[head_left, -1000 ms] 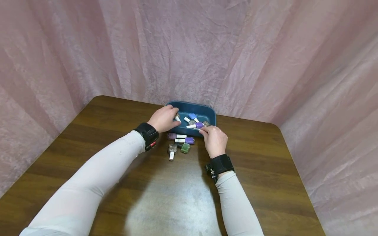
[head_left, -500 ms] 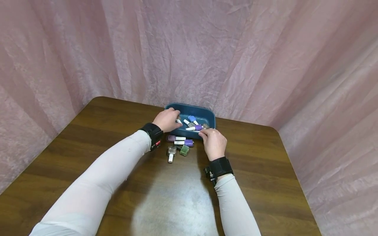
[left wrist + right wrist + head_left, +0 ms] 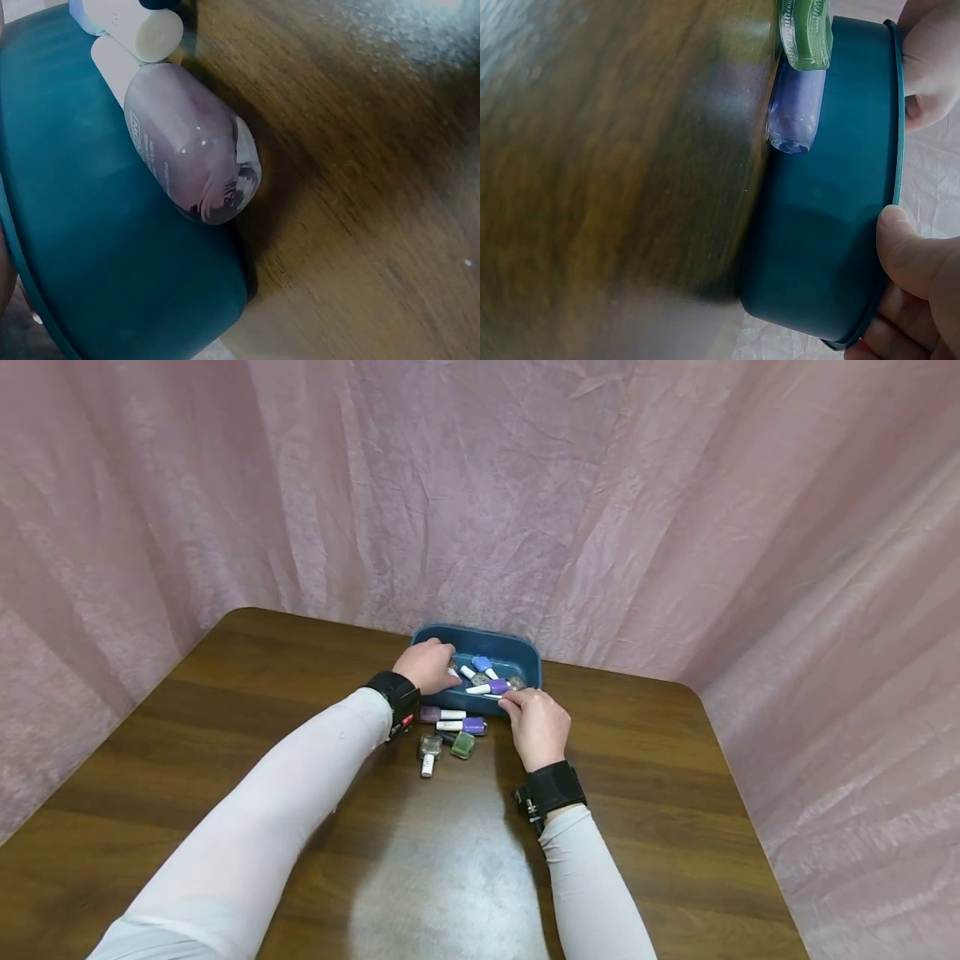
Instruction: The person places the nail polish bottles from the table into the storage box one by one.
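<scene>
Grips with right hand (image 3: pixel 540 727) the rim of the blue-green tray (image 3: pixel 829 217) on the table (image 3: pixel 637 777), just behind the mauve bottle (image 3: pixel 180 139) with unreadable print, and curves left hand (image 3: pixel 427 666) over left end, cannot tell whether gripping anything.

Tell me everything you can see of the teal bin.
The teal bin is an open-topped, oblong box with rounded corners, smooth walls and a thin lip; it looks like plastic. It stands upright at the back of the table, near the curtain. Several small bottles lie inside. The right hand grips its near right rim, thumb outside; the left hand reaches over its left part, contact unclear. A mauve bottle lies along its near wall.
</scene>
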Motion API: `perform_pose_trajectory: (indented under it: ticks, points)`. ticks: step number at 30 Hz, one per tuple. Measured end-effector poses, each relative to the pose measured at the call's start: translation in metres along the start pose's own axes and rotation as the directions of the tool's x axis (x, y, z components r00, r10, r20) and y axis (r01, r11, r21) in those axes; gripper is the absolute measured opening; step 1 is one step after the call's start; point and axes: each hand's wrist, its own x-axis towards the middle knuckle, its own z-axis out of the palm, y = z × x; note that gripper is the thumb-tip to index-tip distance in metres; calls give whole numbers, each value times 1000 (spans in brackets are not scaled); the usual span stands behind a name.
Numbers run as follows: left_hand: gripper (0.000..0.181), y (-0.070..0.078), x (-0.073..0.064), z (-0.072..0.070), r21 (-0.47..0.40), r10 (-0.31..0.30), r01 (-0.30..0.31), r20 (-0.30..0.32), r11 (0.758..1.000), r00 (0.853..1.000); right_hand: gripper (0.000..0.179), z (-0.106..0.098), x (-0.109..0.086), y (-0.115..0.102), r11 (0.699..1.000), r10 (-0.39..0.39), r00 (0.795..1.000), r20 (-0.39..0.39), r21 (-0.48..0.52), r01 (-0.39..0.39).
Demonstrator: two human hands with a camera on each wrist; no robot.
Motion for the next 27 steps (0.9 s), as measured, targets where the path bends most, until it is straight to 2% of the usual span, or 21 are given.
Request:
perform_pose_trajectory:
  ticks: [21,27]
  points:
    - [61,1,14,5,46,-45,41,92,998,995,16,2,1,1,1000,11,1000,11,-6,-11]
    - [61,3,15,5,44,-54,49,99,998,994,15,3,2,2,1000,7,1000,9,-13,-7]
